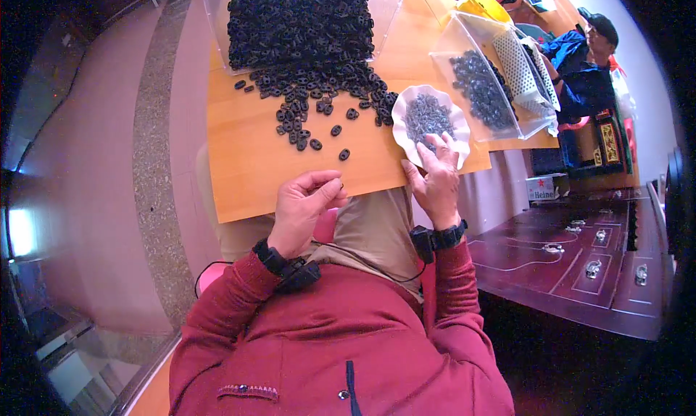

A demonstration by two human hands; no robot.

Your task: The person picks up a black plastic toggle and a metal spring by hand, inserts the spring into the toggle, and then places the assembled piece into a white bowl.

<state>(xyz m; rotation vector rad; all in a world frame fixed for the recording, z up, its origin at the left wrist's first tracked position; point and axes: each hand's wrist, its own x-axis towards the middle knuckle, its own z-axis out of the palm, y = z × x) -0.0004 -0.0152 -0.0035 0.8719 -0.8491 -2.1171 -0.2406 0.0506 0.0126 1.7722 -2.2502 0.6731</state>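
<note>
Head view: orange tabletop (pixel 250 162), pinkish floor (pixel 105 198); left hand (pixel 303 204) pinching a tiny piece (pixel 341 186), right hand (pixel 438 180) half-curled in dish (pixel 401 120), grip unclear.

Looks like small assembly workshop; home room not ruled out. Signs: wooden table (pixel 254 180) strewn with loose black parts (pixel 297 104), large clear tub (pixel 388 10), scalloped white bowl (pixel 461 120) of small translucent pieces (pixel 428 115), second clear bin (pixel 467 33), co-worker (pixel 576 75) nearby, plain pale floor (pixel 109 177).
</note>
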